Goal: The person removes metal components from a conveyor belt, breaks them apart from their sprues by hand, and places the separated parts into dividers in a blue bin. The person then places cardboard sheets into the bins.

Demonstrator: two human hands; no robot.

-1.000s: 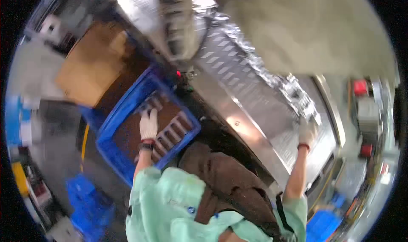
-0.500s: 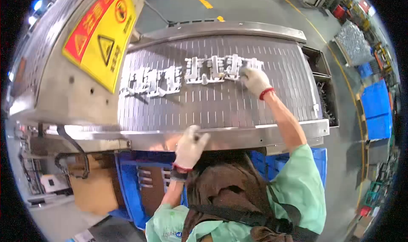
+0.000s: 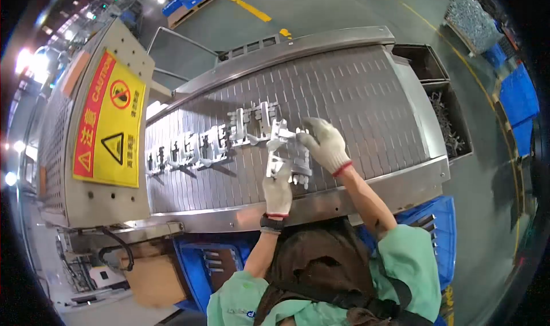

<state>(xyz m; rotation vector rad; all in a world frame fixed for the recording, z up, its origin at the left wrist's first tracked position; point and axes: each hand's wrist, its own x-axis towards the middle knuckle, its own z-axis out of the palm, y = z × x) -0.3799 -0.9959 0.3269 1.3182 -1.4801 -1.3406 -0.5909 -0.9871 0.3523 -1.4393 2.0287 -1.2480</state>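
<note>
In my gloved left hand is the lower end of a silvery metal casting, tilted up over the near side of the slatted conveyor. My gloved right hand is at the casting's upper right end, its thumb and fingers curved around a short projecting part. The exact contact at those fingertips is hard to make out. Just behind stands another casting on the belt. Farther left, several similar castings sit in a row, partly overlapping in view.
A metal housing with a yellow caution sign rises at the left. Past the conveyor's right end, a dark bin holds metal scraps. Blue crates stand below the near rail, beside a cardboard box.
My left hand has moved from the near rail onto a casting, now raised off the belt. My right hand has come nearer and stays at that casting. The view has shifted and turned.
</note>
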